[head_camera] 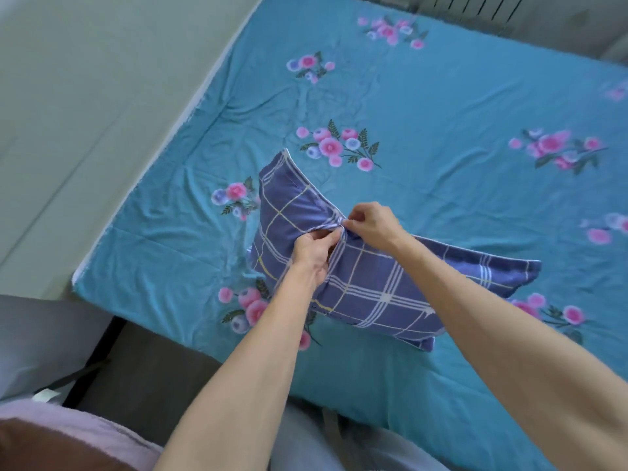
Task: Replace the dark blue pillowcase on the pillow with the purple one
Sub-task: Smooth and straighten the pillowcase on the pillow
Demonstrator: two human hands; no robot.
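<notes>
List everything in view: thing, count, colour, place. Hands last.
pillow: one, in a dark blue checked pillowcase, lying on the bed near its front edge
bedsheet: one, teal with pink flower bunches, covering the bed
wall: pale, left of the bed
purple cloth: one, lilac, bottom left corner, partly out of frame
radiator: one, dark, beyond the far edge of the bed
left hand: pinches the pillowcase fabric at the pillow's middle
right hand: pinches the same gathered fabric from the other side
</notes>
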